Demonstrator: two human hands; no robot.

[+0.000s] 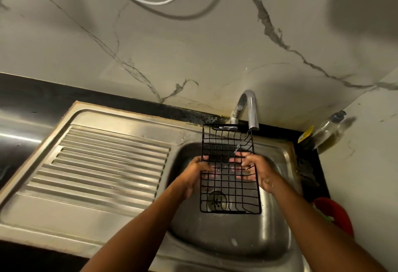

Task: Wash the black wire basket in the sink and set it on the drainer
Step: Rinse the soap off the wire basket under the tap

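1. Step in hand, by judgement: rinse phase. Black wire basket (pixel 230 169) was held over the sink (pixel 273 224) bowl, far end tipped up toward the tap (pixel 249 108) at 12 o'clock, near end hanging above the drain (pixel 217 201) at 6 o'clock.
2. Water stream (pixel 242 142) was running from the spout, striking the basket's far-right corner, roughly 1 o'clock of the basket's centre, just above the right-hand fingers.
3. Left hand (pixel 197 175) was clamped on the basket's left long edge at 9 o'clock: fingers curled under the mesh, thumb over the rim. Closed, gripping the basket.
4. Right hand (pixel 255 170) was clamped on the right long edge at 3 o'clock: fingers spread beneath the grid, visible through the wires, ring on one finger. Also closed on the basket.
5. Both forearms were entering from 6 o'clock, converging on the basket, wrists roughly level, elbows out of frame.
6. Not yet on the drainer (pixel 103 164): ribbed board sat bare at 9 o'clock of the bowl, well apart from the basket.
7. Next move likely called for: turning the basket so the stream covers the remaining mesh, a shake over the bowl, then a swing left to 9 o'clock and a flat set-down on the ribs.
8. Soap bottle (pixel 327 134) lay tilted at 2 o'clock, a red item (pixel 336 213) at 4 o'clock; both clear of that path.
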